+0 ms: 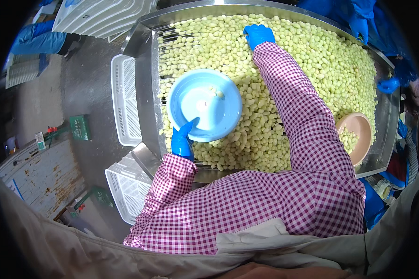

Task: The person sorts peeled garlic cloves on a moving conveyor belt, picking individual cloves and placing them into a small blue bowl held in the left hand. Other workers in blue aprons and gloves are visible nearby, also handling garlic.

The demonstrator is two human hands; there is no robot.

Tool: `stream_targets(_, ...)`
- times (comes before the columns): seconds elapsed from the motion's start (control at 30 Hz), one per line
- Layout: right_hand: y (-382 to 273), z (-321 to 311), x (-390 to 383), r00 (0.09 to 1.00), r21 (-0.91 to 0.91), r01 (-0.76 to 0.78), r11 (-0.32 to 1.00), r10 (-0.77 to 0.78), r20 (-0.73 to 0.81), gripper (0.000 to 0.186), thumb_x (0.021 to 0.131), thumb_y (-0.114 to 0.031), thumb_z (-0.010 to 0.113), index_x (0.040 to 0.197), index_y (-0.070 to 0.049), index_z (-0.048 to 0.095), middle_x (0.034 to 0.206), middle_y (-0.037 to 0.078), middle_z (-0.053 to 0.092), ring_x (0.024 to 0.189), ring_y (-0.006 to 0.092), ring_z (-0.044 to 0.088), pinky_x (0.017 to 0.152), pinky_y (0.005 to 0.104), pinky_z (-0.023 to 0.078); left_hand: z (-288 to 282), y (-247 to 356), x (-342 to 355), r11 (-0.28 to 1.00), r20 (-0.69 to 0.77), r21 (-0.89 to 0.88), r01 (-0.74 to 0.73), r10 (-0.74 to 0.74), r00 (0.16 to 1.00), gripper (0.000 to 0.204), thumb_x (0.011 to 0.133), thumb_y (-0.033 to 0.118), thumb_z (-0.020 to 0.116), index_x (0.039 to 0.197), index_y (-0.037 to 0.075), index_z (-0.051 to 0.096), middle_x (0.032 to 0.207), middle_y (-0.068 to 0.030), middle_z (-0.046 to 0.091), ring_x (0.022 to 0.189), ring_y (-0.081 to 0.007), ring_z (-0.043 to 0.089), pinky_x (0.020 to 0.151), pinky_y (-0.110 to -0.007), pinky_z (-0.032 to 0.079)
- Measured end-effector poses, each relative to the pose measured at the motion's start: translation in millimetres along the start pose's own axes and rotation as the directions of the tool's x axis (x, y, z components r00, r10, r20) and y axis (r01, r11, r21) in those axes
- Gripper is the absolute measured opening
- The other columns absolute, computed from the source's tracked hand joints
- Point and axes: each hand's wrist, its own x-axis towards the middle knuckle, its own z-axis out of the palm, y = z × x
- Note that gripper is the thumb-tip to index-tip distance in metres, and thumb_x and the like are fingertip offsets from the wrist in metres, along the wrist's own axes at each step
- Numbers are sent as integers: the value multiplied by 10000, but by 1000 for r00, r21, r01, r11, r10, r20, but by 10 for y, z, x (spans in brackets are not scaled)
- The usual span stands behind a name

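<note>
A light blue plastic basin [184, 104] rests on a metal sorting table spread with pale green oval fruits [312, 69]. Inside it lie a few of these fruits. My left hand [183, 143], in a blue glove, grips the basin's near rim, thumb over the inside. Stretched far forward, my right hand [259, 36], also gloved in blue, is down among the fruits near the table's far side. Its fingers are curled, and whatever they hold is hidden beneath the hand.
A tan bowl [364, 135] with some fruits sits at the table's right. White plastic crates [127, 100] stand left of the table's raised metal edge [146, 93]. Other people's blue-gloved hands [390, 85] show at the right and far right. Stacked white trays [102, 18] are at the far left.
</note>
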Motion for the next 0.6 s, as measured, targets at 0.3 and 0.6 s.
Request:
stream_targets(0.3, -156, -357, -360, 987, 398, -159, 903, 146, 63, 216, 887, -243, 562, 1053, -157, 670, 1087, 47, 656, 1021, 189, 600, 906, 379, 443, 55, -18, 90, 1000, -22, -29, 6, -7, 1000, 585, 841, 81, 578, 1367, 7, 335, 1301, -168, 477, 1186, -281, 491, 1028, -397, 400)
stream_targets(0.6, -1, -293, -508, 934, 714, -313, 627, 338, 113, 350, 964, -91, 376, 1247, -184, 560, 1280, 56, 547, 1064, 211, 587, 897, 340, 486, 16, -37, 134, 998, 27, -64, 6, -4, 1000, 593, 838, 66, 571, 1375, 9, 327, 1309, -174, 468, 1191, -288, 489, 1034, -406, 398)
